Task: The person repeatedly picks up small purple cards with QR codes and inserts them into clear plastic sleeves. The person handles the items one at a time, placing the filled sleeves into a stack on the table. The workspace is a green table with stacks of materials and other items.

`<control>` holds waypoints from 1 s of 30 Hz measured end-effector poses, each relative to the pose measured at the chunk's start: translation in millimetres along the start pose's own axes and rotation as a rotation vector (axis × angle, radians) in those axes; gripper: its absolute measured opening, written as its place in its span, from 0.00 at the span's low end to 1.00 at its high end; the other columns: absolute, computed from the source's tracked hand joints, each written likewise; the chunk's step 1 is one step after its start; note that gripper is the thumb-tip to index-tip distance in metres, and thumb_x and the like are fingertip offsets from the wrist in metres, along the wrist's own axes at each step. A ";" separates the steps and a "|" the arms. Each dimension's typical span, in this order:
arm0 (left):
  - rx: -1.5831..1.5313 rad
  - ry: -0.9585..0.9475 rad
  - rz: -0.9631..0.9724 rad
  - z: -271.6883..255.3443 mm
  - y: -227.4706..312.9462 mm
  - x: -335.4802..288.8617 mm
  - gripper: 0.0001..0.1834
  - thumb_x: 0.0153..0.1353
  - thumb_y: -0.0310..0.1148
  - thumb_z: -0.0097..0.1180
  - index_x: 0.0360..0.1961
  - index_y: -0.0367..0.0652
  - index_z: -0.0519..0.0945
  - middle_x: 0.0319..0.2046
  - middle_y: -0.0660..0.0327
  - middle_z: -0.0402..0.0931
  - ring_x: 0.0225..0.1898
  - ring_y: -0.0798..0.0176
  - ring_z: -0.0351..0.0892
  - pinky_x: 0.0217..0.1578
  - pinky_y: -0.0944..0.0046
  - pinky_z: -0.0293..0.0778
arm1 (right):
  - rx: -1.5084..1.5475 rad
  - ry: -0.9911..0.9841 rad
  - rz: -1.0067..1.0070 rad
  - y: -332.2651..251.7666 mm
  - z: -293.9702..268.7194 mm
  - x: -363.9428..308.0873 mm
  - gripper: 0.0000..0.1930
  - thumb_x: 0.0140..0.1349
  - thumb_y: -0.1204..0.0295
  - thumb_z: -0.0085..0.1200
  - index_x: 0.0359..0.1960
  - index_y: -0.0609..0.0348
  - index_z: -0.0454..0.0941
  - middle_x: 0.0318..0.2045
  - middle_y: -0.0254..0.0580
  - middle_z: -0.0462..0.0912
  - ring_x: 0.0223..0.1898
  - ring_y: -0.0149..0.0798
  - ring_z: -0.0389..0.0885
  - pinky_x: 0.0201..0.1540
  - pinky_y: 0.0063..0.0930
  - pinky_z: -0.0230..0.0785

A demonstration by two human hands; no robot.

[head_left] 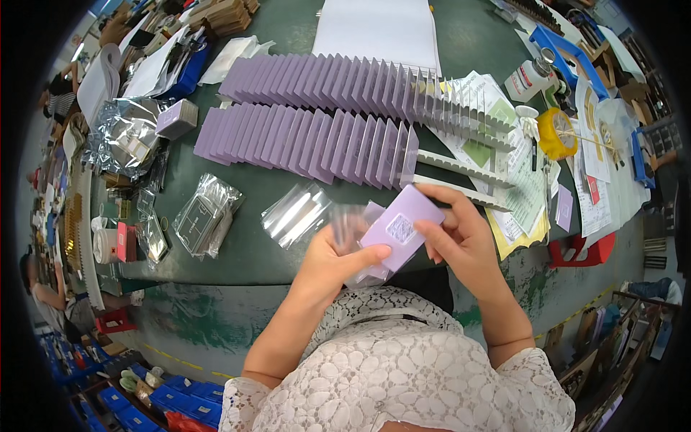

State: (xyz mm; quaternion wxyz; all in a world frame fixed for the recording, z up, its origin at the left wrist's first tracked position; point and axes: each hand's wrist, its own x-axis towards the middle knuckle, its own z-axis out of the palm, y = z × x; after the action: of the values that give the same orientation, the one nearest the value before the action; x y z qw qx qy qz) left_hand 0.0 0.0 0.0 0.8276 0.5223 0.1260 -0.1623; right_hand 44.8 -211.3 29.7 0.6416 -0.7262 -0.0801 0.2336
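Both hands hold a small lilac box [400, 226] with a square silvery label on its top, just over the near edge of the green table [252, 259]. My left hand [332, 261] grips the box's lower end together with a clear plastic sleeve [350, 225] that is blurred. My right hand [461, 232] clasps the box's right side, thumb on the top face. Two slanted rows of the same lilac boxes [309, 140] stand in white slotted racks [461, 169] beyond the hands.
Clear plastic bags [296, 213] and a bagged stack [205, 216] lie left of the hands. A yellow tape dispenser [556, 133], papers [525, 180], a white bottle [529, 78] and a red stool [583, 250] are at right. Clutter and other people line the left edge.
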 end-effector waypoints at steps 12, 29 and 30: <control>0.114 0.342 0.211 -20.5 3.3 -0.7 0.15 0.54 0.26 0.65 0.42 0.33 0.79 0.38 0.52 0.81 0.38 0.64 0.82 0.37 0.69 0.75 | 0.010 -0.114 -0.055 34.6 24.9 -4.3 0.20 0.62 0.74 0.56 0.57 0.57 0.74 0.27 0.38 0.77 0.23 0.28 0.72 0.28 0.23 0.69; -0.116 0.197 0.079 -36.1 -1.5 -11.8 0.15 0.63 0.33 0.56 0.45 0.31 0.77 0.30 0.57 0.79 0.26 0.65 0.78 0.28 0.68 0.74 | -0.632 0.090 -0.675 3.4 -27.1 67.9 0.38 0.44 0.68 0.71 0.60 0.52 0.67 0.60 0.46 0.66 0.61 0.49 0.65 0.63 0.40 0.58; -0.088 0.175 0.085 -35.7 -3.9 -12.4 0.15 0.63 0.32 0.56 0.45 0.31 0.77 0.30 0.57 0.79 0.25 0.65 0.78 0.27 0.68 0.73 | -0.606 0.106 -0.694 0.7 -25.7 60.7 0.38 0.43 0.68 0.71 0.58 0.53 0.68 0.60 0.46 0.66 0.61 0.49 0.65 0.63 0.40 0.57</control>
State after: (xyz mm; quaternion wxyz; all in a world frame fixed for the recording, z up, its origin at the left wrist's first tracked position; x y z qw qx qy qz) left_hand -14.3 32.5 -13.6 0.8418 0.5024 0.1827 -0.0750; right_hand 109.2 -209.2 16.4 0.4438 -0.8222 -0.3501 -0.0665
